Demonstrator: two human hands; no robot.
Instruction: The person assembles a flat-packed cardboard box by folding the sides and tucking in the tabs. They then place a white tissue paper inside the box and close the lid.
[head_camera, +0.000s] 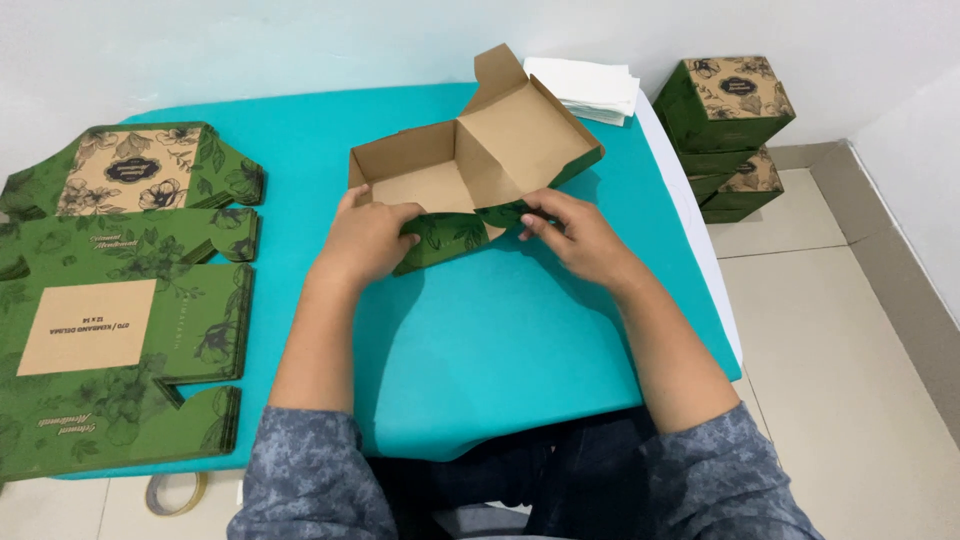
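Two blue-grey patterned sleeves (320, 470) sit closest to the camera, with bare arms reaching out from them.

The arms go to a half-folded cardboard box (480, 165) in the middle of the teal table (480, 340). The box is plain brown inside and dark green with flower drawings outside. Its back flap stands up and one side wall leans over at a slant. The left hand (368, 240) is curled around the front left corner of the box, with the fingers closed on the green front wall. The right hand (580, 235) pinches the front wall on the right side, with the fingers tucked at the edge.

The thin card could bend in the wrong spot or tear if the hands push too hard. The leaning wall might also flop down, because nothing holds it.

To the left lies a stack of flat boxes (120, 300), not folded, green with a brown square patch. They look smooth and stiff, with cut-out tabs along the edges. At the far edge of the table is a small pile of white paper (590, 85). On the right, past the table, finished boxes (730, 130) stand stacked on the pale tiled floor (840, 350). A roll of tape (175, 492) peeks out below the table's near left edge.
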